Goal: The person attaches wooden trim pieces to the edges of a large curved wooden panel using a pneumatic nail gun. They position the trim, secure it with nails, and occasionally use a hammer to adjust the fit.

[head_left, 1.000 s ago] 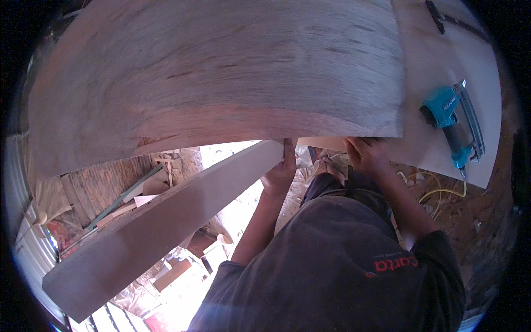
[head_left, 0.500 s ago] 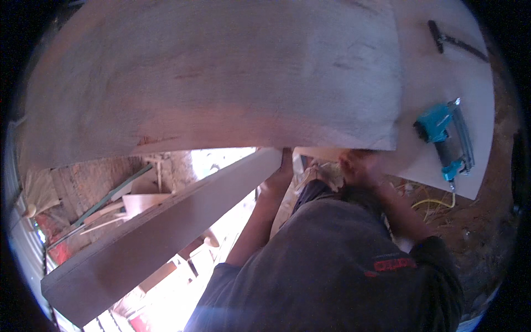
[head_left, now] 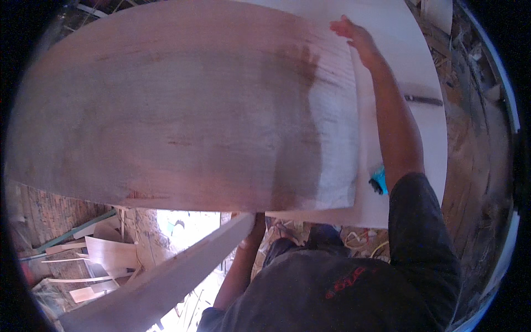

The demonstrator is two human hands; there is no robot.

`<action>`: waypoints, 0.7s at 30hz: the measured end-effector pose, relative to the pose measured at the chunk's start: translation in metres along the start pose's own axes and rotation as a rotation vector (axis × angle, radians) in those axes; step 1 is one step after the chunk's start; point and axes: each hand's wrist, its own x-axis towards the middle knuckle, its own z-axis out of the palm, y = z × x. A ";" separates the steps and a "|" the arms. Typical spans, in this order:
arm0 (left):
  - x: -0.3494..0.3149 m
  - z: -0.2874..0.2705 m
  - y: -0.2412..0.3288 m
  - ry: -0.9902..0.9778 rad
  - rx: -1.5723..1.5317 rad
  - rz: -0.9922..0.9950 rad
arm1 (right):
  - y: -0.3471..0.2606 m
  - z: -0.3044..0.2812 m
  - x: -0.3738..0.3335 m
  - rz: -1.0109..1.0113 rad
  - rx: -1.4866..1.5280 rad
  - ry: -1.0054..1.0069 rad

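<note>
A large plywood sheet (head_left: 221, 127) spreads in front of me, its near edge toward my body. My left hand (head_left: 254, 229) is at that near edge, against the end of a long pale board (head_left: 166, 279) that slants down to the lower left. Its fingers are hidden under the sheet, so its grip does not show. My right hand (head_left: 349, 34) reaches to the far right corner, raised with fingers apart and nothing in it. A shadow of an arm and hand falls across the plywood.
Under the plywood lies a larger pale sheet (head_left: 398, 66). On it are a dark tool handle (head_left: 423, 100) and a teal nail gun (head_left: 379, 180), both partly behind my right arm. Wood offcuts (head_left: 113, 254) lie at lower left; a yellow hose (head_left: 379, 249) runs near my feet.
My right hand has moved from the plywood's near edge up to its far right corner, the arm now stretched out. The view has shifted. My left hand stays by the board's end.
</note>
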 end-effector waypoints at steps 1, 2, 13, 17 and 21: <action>-0.001 0.005 -0.004 0.013 0.033 0.020 | 0.003 0.001 0.023 0.027 -0.027 -0.038; -0.003 0.004 -0.004 0.024 0.070 0.025 | 0.004 0.008 0.044 0.057 -0.040 -0.087; -0.018 0.007 0.018 -0.027 0.234 -0.097 | 0.056 -0.064 0.114 -0.356 -1.128 -0.525; -0.004 0.012 0.016 -0.040 0.222 -0.072 | 0.034 -0.165 -0.045 0.010 -1.137 -0.596; 0.002 0.010 0.020 -0.041 0.251 -0.069 | 0.065 -0.190 -0.120 0.241 -1.322 -0.482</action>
